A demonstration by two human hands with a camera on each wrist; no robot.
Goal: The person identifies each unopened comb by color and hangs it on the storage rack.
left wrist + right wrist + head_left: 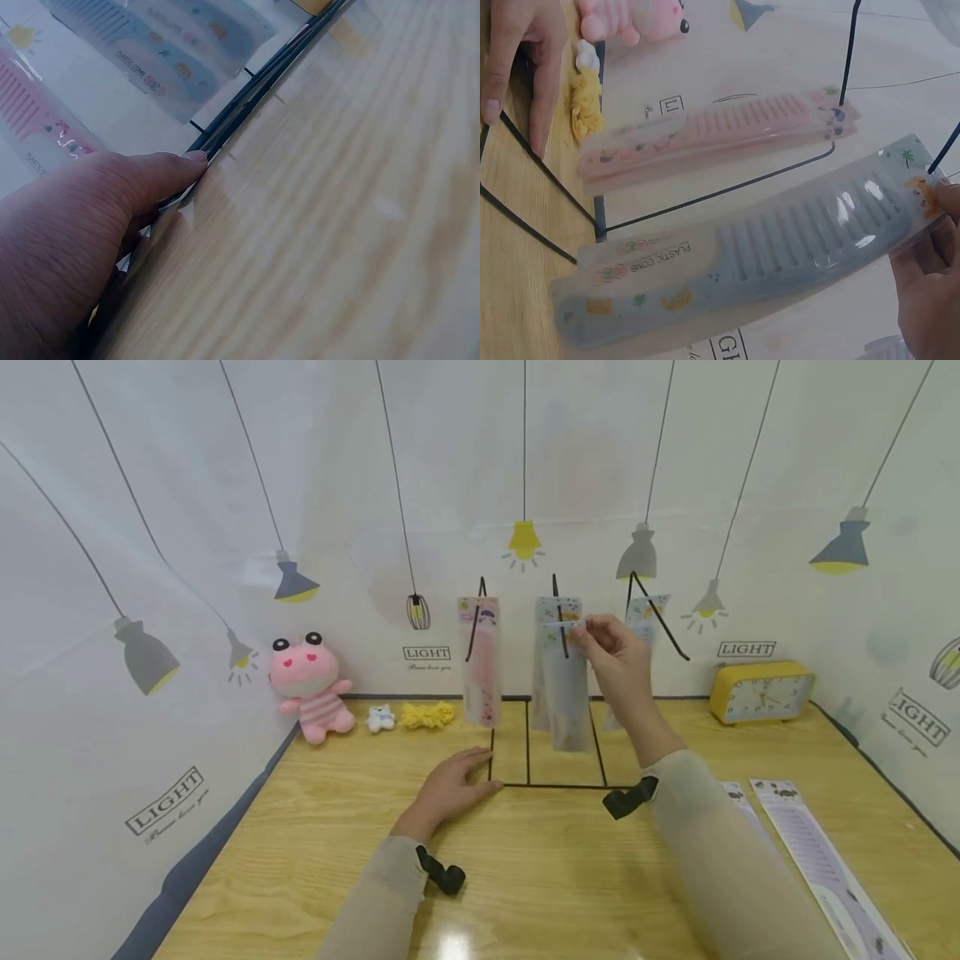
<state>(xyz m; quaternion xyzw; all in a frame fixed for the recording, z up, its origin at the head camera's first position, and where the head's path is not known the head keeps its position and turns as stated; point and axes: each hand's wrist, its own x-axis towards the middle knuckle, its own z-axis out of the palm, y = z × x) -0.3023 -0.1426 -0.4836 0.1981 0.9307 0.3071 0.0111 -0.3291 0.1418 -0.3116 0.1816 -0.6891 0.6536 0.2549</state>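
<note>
in the centre of the head view a black wire rack (527, 752) stands on the wooden table (570, 877), its flat base outlined on the boards and its thin hooks rising toward the lamp-printed backdrop (187, 527). the right hand (618, 660), raised just right of centre, pinches the top edge of a pale blue packaged comb (562, 685) between thumb and fingertips at the middle hook; the right wrist view shows the fingers (930, 255) at the lower right closed on the header end of that pack, with the comb's wide teeth and "plastic comb" print running toward the lower left. a pink packaged comb (480, 664) hangs from the left hook, just beside the blue one. another pale pack (645, 618) shows behind the right hand on the right hook. the left hand (450, 789) lies flat with fingers stretched out, pressing the base wire at the rack's lower left corner; the left wrist view shows a fingertip (191, 159) on the dark wires. far left on the table sit a pink plush frog (311, 685), a small white toy (381, 718) and a yellow cord bundle (426, 715); a yellow clock (761, 692) stands at the right, and flat packs (817, 860) lie at the lower right.
</note>
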